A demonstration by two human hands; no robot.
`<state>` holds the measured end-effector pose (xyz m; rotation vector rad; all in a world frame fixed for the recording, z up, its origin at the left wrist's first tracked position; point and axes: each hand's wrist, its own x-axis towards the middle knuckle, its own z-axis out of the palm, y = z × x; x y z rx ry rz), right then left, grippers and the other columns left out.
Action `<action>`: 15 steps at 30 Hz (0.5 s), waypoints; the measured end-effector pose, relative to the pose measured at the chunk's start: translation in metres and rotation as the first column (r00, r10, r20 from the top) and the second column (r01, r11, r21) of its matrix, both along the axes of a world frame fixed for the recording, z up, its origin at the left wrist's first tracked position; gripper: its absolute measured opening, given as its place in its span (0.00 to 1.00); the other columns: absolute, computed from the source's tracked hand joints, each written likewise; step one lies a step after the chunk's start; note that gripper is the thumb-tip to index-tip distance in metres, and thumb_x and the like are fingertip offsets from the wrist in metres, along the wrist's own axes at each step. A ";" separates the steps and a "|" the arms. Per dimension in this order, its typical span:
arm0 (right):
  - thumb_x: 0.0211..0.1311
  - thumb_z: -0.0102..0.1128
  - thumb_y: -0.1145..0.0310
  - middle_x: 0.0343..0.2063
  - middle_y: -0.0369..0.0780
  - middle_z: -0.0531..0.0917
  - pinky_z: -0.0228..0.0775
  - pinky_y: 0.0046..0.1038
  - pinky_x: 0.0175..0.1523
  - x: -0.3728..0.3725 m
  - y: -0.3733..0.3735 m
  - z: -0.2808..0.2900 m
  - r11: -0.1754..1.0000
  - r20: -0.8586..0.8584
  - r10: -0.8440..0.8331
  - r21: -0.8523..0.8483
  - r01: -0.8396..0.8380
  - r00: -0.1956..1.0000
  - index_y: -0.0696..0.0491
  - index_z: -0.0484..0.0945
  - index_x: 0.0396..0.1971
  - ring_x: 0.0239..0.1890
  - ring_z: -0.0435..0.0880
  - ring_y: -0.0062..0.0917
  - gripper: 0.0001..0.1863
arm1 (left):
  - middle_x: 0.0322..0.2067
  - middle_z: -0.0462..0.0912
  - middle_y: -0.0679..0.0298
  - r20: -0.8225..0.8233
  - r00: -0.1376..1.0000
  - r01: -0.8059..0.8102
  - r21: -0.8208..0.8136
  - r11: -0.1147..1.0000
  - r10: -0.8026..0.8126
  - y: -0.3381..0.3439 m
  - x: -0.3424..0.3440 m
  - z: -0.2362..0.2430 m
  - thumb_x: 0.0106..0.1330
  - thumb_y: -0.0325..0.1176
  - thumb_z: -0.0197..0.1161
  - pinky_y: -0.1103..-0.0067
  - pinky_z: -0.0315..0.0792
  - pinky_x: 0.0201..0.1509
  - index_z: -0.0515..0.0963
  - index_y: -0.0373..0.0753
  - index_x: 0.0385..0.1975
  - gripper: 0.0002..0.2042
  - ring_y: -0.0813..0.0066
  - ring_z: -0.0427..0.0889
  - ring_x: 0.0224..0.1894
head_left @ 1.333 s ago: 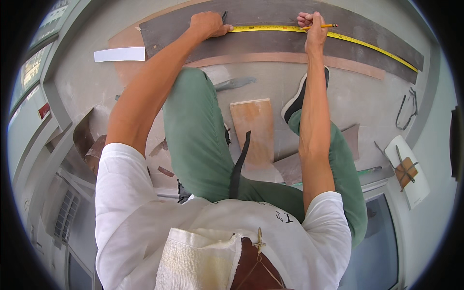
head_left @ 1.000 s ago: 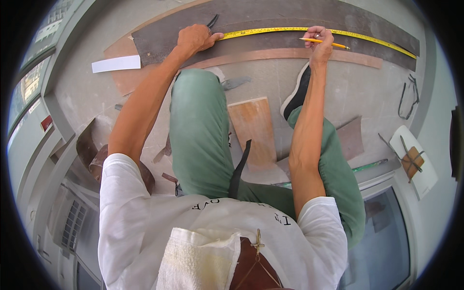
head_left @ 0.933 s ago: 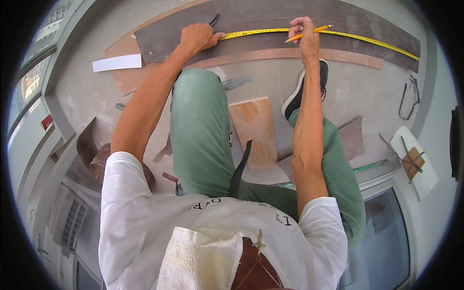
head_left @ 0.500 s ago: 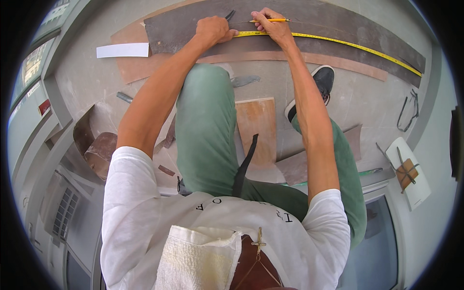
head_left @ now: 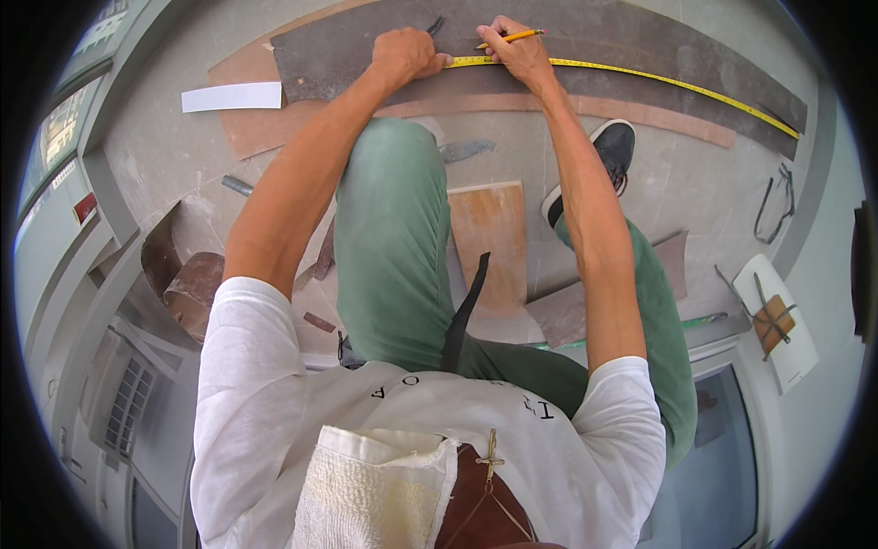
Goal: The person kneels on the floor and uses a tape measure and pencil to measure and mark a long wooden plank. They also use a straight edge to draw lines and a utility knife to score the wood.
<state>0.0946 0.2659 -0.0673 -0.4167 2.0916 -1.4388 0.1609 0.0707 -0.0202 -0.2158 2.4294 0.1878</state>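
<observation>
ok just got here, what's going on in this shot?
The left hand is at the left end of the visible yellow measuring tape, which runs rightward along a long dark sheet. The right hand holds a yellow pencil above the tape, its tip pointing left; whether it touches the sheet can't be told. A pinkish-tan sheet shows beneath the dark one.

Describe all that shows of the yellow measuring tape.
The yellow measuring tape is a thin, metal-looking strip with dark markings, extended lengthwise along the dark sheet and appearing curved. Its visible left end meets the left hand's grip; no case shows. The right hand's grip hides a stretch, contact unclear. The other end reaches the sheet's right edge.
</observation>
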 end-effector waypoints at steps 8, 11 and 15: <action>0.66 0.61 0.53 0.23 0.36 0.83 0.74 0.20 0.33 0.001 -0.004 0.005 1.000 0.006 -0.002 0.006 0.002 1.000 0.56 0.78 0.28 0.25 0.81 0.16 0.19 | 0.36 0.87 0.52 0.003 1.000 -0.007 0.019 1.000 0.007 -0.001 0.003 0.004 0.64 0.63 0.58 0.64 0.80 0.43 0.86 0.37 0.36 0.30 0.53 0.87 0.41; 0.67 0.60 0.52 0.22 0.37 0.82 0.73 0.21 0.32 0.003 -0.005 0.007 0.998 0.017 -0.061 -0.025 0.061 0.998 0.56 0.78 0.27 0.25 0.81 0.17 0.20 | 0.36 0.87 0.51 0.029 0.999 -0.022 0.021 1.000 0.021 -0.001 0.000 0.003 0.64 0.63 0.58 0.63 0.80 0.43 0.86 0.37 0.35 0.29 0.52 0.87 0.41; 0.69 0.55 0.51 0.19 0.38 0.81 0.72 0.24 0.32 0.009 0.003 0.019 0.940 0.053 -0.287 -0.179 0.292 0.956 0.57 0.77 0.25 0.23 0.80 0.19 0.23 | 0.34 0.87 0.50 0.001 1.000 0.003 0.016 1.000 -0.003 0.000 -0.002 -0.003 0.64 0.63 0.57 0.63 0.79 0.44 0.86 0.36 0.35 0.30 0.51 0.86 0.40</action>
